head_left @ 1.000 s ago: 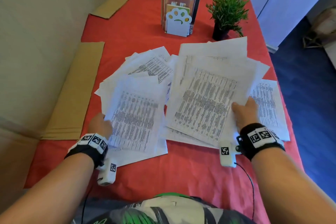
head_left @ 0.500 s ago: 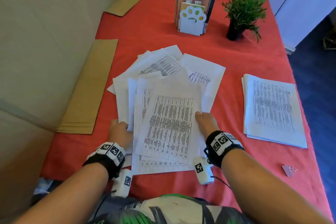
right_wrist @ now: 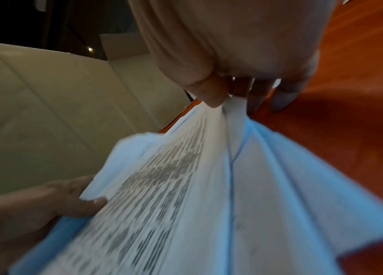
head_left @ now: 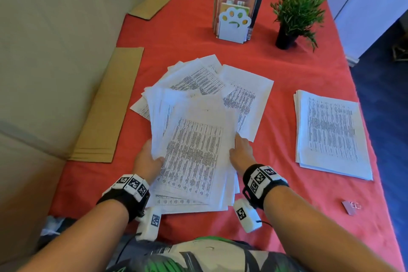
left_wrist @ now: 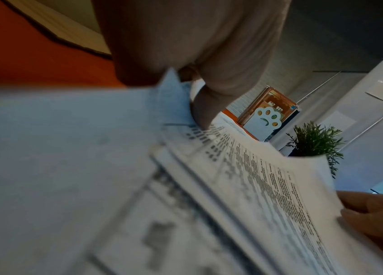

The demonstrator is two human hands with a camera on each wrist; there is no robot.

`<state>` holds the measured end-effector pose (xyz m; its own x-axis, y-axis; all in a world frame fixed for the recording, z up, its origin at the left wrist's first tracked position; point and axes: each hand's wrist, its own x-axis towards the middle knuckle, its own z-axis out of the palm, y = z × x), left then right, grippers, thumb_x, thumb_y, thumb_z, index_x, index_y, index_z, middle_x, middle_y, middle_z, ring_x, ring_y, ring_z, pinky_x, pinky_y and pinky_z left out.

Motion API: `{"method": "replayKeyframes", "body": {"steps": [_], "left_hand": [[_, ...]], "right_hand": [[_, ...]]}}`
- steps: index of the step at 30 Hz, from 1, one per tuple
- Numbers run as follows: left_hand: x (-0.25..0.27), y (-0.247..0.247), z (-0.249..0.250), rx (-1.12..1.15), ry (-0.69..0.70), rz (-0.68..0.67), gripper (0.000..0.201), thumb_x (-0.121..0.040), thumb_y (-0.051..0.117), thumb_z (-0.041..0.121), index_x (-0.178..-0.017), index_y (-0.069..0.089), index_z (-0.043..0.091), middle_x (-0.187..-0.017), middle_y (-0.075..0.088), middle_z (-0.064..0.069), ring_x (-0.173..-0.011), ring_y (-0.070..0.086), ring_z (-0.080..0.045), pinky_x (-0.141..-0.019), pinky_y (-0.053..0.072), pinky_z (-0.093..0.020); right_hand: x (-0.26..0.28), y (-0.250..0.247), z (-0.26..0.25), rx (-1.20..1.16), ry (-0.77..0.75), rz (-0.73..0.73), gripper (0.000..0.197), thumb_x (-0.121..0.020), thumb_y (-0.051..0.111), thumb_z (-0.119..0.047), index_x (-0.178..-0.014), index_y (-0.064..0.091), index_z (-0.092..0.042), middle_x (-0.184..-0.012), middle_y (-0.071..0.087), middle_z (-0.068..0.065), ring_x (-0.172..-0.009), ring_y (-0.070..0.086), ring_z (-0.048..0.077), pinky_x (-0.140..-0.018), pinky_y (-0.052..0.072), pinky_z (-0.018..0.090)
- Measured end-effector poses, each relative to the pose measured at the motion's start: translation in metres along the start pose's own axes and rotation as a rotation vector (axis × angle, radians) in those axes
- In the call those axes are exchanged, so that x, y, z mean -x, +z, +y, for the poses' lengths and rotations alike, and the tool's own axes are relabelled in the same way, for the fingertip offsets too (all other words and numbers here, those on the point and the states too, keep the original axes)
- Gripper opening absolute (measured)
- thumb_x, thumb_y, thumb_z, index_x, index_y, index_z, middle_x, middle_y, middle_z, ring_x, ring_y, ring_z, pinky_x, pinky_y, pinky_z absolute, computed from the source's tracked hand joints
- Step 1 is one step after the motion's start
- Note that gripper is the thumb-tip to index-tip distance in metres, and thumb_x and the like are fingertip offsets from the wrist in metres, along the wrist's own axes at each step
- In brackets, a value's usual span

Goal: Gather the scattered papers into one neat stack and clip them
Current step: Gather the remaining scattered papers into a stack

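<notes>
A loose bundle of printed papers [head_left: 194, 152] lies in the middle of the red table [head_left: 287, 68], fanned over more scattered sheets [head_left: 245, 97] behind it. My left hand [head_left: 152, 157] grips the bundle's left edge, thumb on top and fingers under it. My right hand [head_left: 239, 152] pinches the right edge, as the right wrist view shows at the thumb [right_wrist: 211, 96]. The bundle's sides curl up between both hands. A second, tidier stack of papers [head_left: 331, 134] lies apart at the right. A small binder clip [head_left: 351, 206] sits near the table's front right.
A white paw-shaped book holder [head_left: 234, 26] with books and a potted plant [head_left: 295, 13] stand at the back. Flat cardboard pieces [head_left: 106, 108] lie along the left edge against a beige wall. The table's right edge drops to a blue floor.
The right-hand spread of sheets was swept left onto the left pile, leaving the tidy stack alone at the right. Both hands now grip the merged bundle's edges and raise them.
</notes>
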<state>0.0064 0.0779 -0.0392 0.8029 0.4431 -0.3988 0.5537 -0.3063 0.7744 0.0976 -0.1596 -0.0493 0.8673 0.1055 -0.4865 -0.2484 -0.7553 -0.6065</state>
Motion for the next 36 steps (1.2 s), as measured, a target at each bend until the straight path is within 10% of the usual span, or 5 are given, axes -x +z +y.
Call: {"method": "replayKeyframes", "body": {"steps": [5,12,17,22,36], "left_hand": [[0.002,-0.009,-0.002,0.07,0.058,0.115,0.037,-0.089,0.047,-0.007,-0.119,0.053,0.014,-0.093,0.061,-0.008,-0.07,0.054,-0.017,-0.056,0.04,-0.022],[0.001,-0.014,0.019,0.411,0.064,-0.027,0.043,-0.085,0.05,-0.009,-0.111,0.057,0.024,-0.108,0.068,-0.01,-0.107,0.062,-0.036,-0.095,0.046,-0.049],[0.002,-0.007,0.067,0.477,0.204,-0.052,0.057,-0.085,0.051,-0.007,-0.115,0.049,0.041,-0.121,0.064,-0.004,-0.112,0.061,-0.024,-0.098,0.048,-0.046],[0.011,0.003,0.108,0.479,0.403,0.017,0.058,-0.086,0.052,-0.009,-0.131,0.04,0.025,-0.122,0.055,0.009,-0.103,0.057,0.0,-0.095,0.043,-0.017],[0.023,0.034,0.102,0.522,0.372,-0.025,0.037,-0.068,0.077,0.003,-0.095,0.063,0.024,-0.085,0.074,0.012,-0.081,0.068,-0.007,-0.081,0.055,-0.033]], "right_hand": [[-0.035,0.016,0.048,-0.241,-0.07,-0.071,0.069,-0.067,0.05,-0.028,-0.134,0.034,-0.019,-0.126,0.057,0.01,-0.115,0.057,0.029,-0.098,0.047,0.052],[0.024,-0.036,-0.019,-0.84,-0.046,-0.029,0.061,-0.081,0.06,0.005,-0.133,0.034,-0.015,-0.125,0.059,0.019,-0.115,0.059,0.036,-0.099,0.046,0.056],[0.032,-0.067,-0.042,-0.701,-0.275,0.161,0.045,-0.074,0.049,-0.009,-0.102,0.057,-0.042,-0.11,0.069,0.004,-0.105,0.065,0.025,-0.095,0.051,0.05],[0.049,-0.094,-0.049,-0.811,-0.394,0.341,0.042,-0.08,0.048,0.004,-0.108,0.055,-0.027,-0.107,0.068,0.007,-0.098,0.066,0.023,-0.088,0.054,0.037],[0.064,-0.088,-0.006,-1.148,-0.33,0.315,0.046,-0.056,0.051,0.024,-0.067,0.069,-0.017,-0.063,0.065,-0.002,-0.065,0.06,0.019,-0.076,0.046,0.039]]}}
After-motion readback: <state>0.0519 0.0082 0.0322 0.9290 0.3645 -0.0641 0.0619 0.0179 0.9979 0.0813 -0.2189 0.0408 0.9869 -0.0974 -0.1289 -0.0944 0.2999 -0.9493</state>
